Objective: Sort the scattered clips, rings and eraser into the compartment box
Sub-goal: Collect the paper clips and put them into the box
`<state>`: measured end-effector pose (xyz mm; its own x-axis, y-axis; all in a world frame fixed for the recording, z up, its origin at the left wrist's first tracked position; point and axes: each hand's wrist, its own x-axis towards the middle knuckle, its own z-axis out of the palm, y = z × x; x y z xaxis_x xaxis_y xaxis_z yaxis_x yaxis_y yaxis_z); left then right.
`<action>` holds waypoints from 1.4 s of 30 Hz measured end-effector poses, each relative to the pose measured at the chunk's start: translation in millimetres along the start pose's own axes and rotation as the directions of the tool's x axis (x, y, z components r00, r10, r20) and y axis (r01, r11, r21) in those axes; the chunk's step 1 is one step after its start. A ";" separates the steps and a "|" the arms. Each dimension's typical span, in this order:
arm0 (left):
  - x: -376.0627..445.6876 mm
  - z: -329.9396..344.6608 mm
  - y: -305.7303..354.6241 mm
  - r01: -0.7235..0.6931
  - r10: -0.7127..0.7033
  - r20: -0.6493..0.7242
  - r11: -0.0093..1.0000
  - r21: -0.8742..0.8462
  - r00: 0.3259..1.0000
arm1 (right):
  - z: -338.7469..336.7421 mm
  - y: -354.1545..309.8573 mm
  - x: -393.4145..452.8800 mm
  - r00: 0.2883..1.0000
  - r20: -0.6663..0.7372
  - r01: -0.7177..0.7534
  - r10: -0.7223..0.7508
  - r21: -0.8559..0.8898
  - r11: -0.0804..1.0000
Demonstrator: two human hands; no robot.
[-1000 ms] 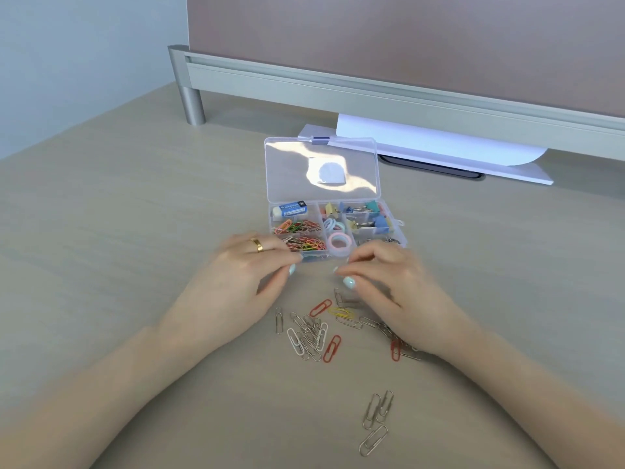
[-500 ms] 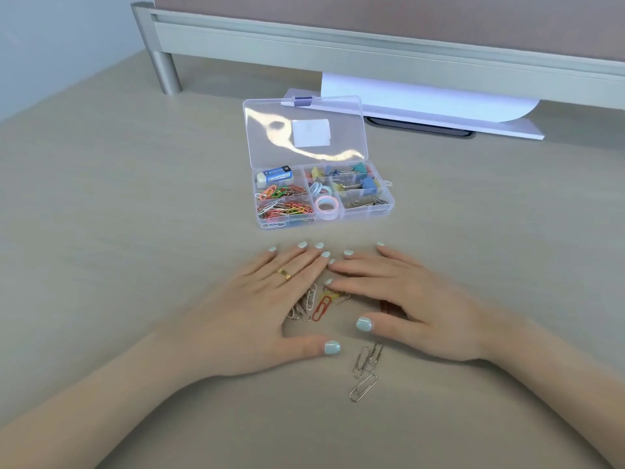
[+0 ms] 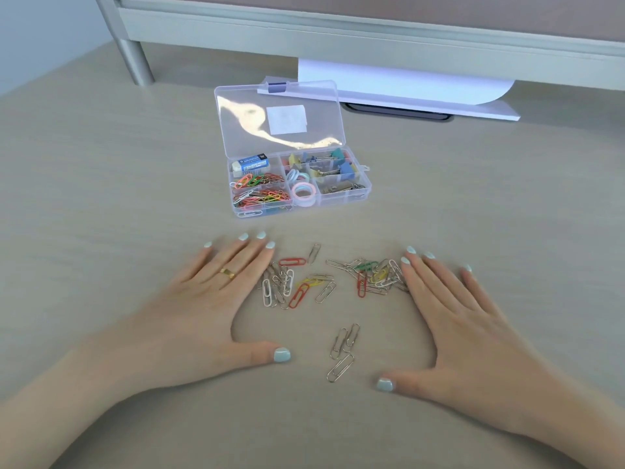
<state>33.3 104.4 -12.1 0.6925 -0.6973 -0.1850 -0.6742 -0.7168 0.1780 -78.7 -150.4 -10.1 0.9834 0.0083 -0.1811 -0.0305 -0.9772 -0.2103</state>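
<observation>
A clear compartment box [image 3: 363, 189] stands open on the desk, its lid [image 3: 280, 120] tilted back. Inside lie a white-and-blue eraser [image 3: 251, 163], coloured paper clips [image 3: 258, 194], pastel rings [image 3: 303, 191] and binder clips [image 3: 333, 162]. Loose silver and coloured paper clips [image 3: 297, 282] are scattered on the desk in front of the box, with a second cluster [image 3: 375, 275] to the right and three silver clips [image 3: 343, 350] nearer me. My left hand [image 3: 216, 299] lies flat, fingers spread, left of the clips. My right hand [image 3: 453, 316] lies flat to their right. Neither holds anything.
A grey partition rail [image 3: 338, 32] on a round post [image 3: 135, 62] runs along the far side of the desk. A white sheet of paper [image 3: 399, 84] and a flat white board [image 3: 473, 108] lie beneath it, just behind the box lid.
Both hands have drawn apart sideways and now lie flat, uncovering the scattered paper clips between them. A second ago they were bunched together just in front of the box.
</observation>
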 end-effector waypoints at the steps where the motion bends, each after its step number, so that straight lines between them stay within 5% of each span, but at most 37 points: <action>1: 1.5 0.5 3.9 -0.003 0.003 0.004 1.000 0.009 1.000 | -0.4 -4.0 0.8 1.000 0.018 0.012 -0.011 -0.007 1.000; 9: 27.0 7.4 21.7 -0.032 0.028 -0.114 0.999 -0.032 0.993 | 0.9 -22.0 28.6 0.997 -0.005 0.083 -0.083 -0.003 0.997; 16: 38.6 5.0 21.1 -0.095 0.085 -0.156 0.994 -0.058 0.984 | -0.8 -12.4 61.0 0.973 -0.202 0.143 -0.114 0.136 0.980; 27: 56.8 6.4 24.6 -0.210 0.035 -0.375 0.874 -0.438 0.927 | -3.1 -6.5 74.7 0.932 -0.319 0.311 -0.172 0.459 0.832; 42: 53.9 4.2 22.2 -0.223 -0.064 -0.466 0.815 -0.534 0.883 | -0.2 -5.5 80.1 0.865 -0.437 0.381 -0.247 0.252 0.889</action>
<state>54.6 50.9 -22.2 0.7738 -0.5704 0.2753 -0.5669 -0.4298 0.7027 0.3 -144.5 -23.3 0.9363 0.1554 0.3148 0.3024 -0.8124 -0.4986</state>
